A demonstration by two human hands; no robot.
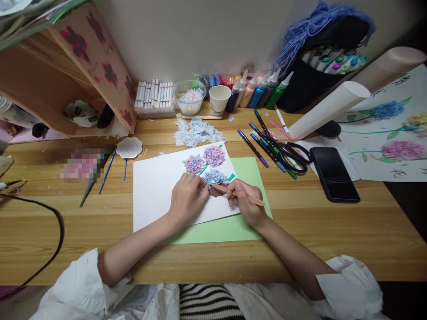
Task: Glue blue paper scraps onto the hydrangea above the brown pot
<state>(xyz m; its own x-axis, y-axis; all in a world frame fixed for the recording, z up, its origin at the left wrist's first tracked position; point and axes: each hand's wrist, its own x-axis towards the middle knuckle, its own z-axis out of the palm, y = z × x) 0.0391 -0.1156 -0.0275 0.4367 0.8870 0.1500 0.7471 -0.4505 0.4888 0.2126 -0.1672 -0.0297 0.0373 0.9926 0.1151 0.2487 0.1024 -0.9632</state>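
Observation:
A white sheet (156, 191) lies on a green sheet (247, 173) on the wooden desk (333, 231). Three paper hydrangea blooms are stuck on it: purple-blue (194, 164), pink (214, 155) and blue (215, 176). My right hand (245, 202) grips a thin wooden stick (258, 202) whose tip points left toward the blue bloom. My left hand (187, 198) rests on the white sheet with fingers curled, pinched near the stick's tip; what it pinches is too small to make out.
Torn blue-white paper bits (196, 132) lie behind the sheet. At the back stand a marker box (154, 98), a plastic bowl (190, 98), a paper cup (219, 98) and paint bottles (260, 91). Pens and scissors (290, 155), a black phone (334, 174), a rolled paper (328, 109) lie right.

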